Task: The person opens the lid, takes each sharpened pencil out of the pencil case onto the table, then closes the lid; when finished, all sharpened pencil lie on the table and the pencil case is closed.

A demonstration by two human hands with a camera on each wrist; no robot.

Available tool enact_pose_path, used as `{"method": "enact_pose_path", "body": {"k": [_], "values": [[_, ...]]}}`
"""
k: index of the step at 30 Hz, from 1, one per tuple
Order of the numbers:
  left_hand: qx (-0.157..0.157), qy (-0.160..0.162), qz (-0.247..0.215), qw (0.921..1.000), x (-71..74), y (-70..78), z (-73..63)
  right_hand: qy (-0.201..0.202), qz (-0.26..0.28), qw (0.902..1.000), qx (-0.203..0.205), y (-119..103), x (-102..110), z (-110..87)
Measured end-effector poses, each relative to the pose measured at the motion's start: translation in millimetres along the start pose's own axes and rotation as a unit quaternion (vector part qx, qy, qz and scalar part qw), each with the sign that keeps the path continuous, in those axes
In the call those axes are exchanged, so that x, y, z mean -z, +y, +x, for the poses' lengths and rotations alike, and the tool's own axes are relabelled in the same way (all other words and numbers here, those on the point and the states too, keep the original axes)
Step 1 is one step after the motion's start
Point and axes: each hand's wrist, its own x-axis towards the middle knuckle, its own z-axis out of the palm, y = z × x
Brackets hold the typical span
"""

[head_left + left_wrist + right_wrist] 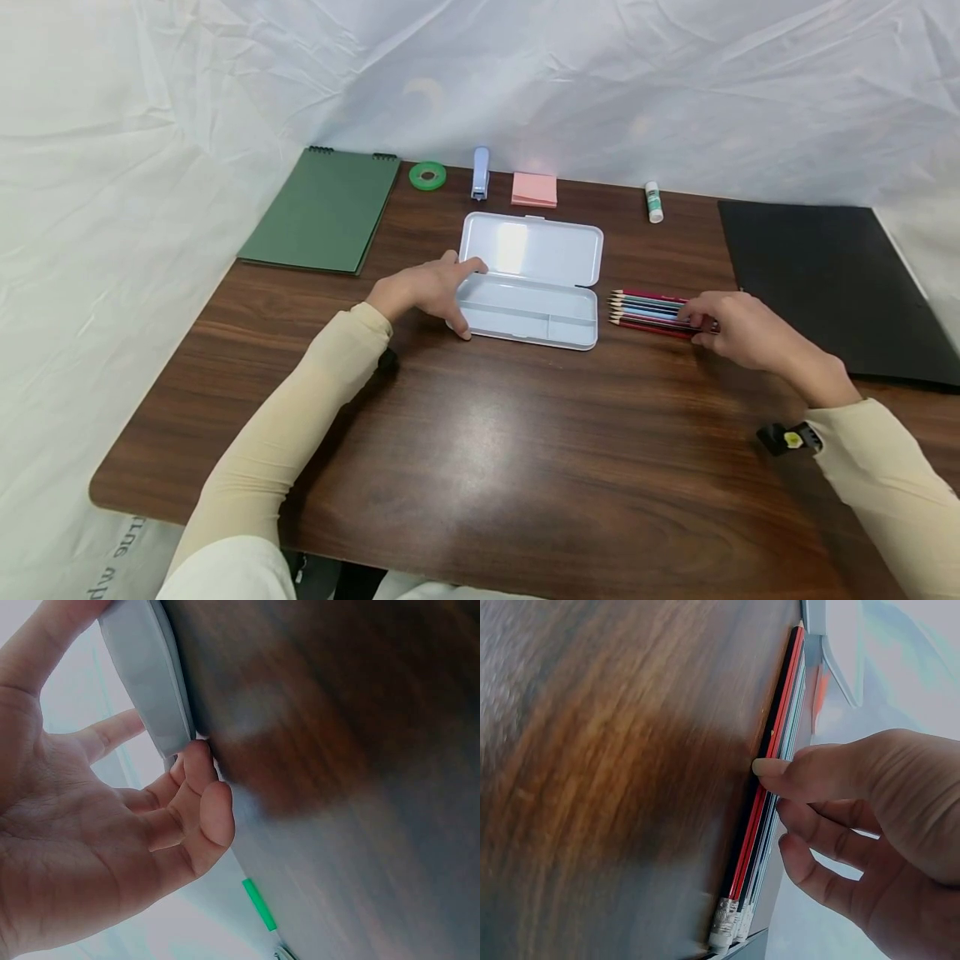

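Observation:
A white pencil case point(517, 293) lies open on the table, its lid tipped back and its lower tray divided into compartments. My left hand point(432, 289) grips the case at its left end, thumb at the front edge and a finger near the hinge. In the left wrist view, the fingers point(201, 769) curl at the end of the case. To the right of the case lies a row of several pencils point(647, 312), points to the left. My right hand point(738, 327) holds the row near its right part. The thumb point(772, 768) touches a red-and-black pencil point(787, 690) with a white eraser end.
Along the back stand a green spiral pad point(322, 212), a green tape roll point(415, 180), a light-blue stapler point(481, 171), pink sticky notes point(534, 188) and a glue stick point(654, 202). A black sheet point(832, 283) covers the right side. White sheeting point(525, 83) hangs behind the table.

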Motion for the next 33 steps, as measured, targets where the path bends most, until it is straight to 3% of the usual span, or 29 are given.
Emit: {"method": "enact_pose_path", "body": {"k": [10, 15, 20, 28, 33], "values": [[0.0, 0.0, 0.0, 1.0, 0.7, 1.7, -0.2, 0.007, 0.008, 0.9998, -0.015, -0.3, 4.9, -1.5], [-0.001, 0.0, 0.0, 1.0, 0.5, 2.3, -0.6, 0.043, 0.069, 0.9965, -0.016, -1.5, 13.3, 6.2], [0.002, 0.004, -0.005, 1.0, 1.9, 3.8, -1.1, 0.069, 0.138, 0.9878, -0.02, -9.6, 20.5, 34.3], [0.012, -0.001, -0.006, 0.9999, 2.3, 4.4, -2.9, 0.065, 0.2, 0.9772, -0.03, -33.7, 14.4, 93.2], [0.01, -0.005, -0.007, 0.9999, 0.6, 3.9, -2.9, 0.068, 0.256, 0.9636, -0.037, -48.3, 12.0, 110.3]]}}
